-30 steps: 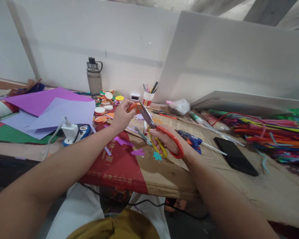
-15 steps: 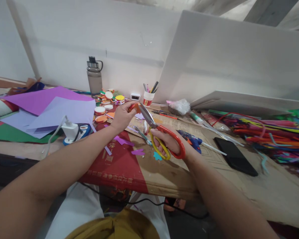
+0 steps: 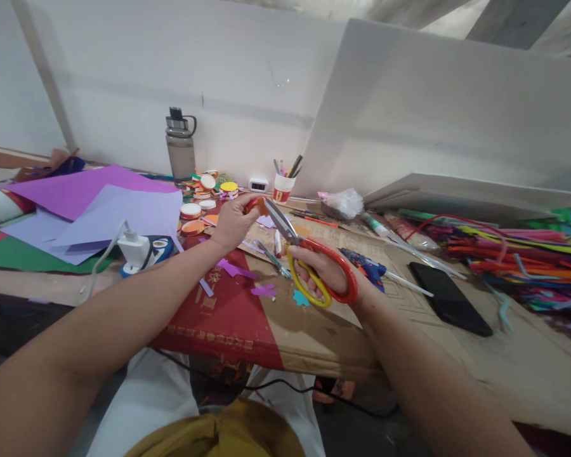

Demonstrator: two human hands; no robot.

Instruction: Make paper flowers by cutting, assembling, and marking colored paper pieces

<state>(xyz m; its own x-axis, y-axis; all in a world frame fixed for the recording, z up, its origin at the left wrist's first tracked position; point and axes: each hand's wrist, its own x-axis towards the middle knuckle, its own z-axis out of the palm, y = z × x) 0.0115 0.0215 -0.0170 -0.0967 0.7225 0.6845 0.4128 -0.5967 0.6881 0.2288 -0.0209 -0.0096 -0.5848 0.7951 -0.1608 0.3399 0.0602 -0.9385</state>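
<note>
My right hand is closed around the handles of a pair of scissors, one loop red and the other yellow. Their blades point up and left, with the tips at a small piece of orange paper. My left hand pinches that piece, its fingers partly hiding it. Purple paper scraps and a turquoise flower-shaped cutout lie on the cardboard below my hands.
Purple sheets and a white plug lie left. Behind are a bottle, round discs and a pen cup. Rightward lie a blue glue gun, a black phone and colourful pipe cleaners.
The scissors' handles have shifted slightly right, and the blades look closer together. My left hand stays almost where it was, still pinching the orange paper.
</note>
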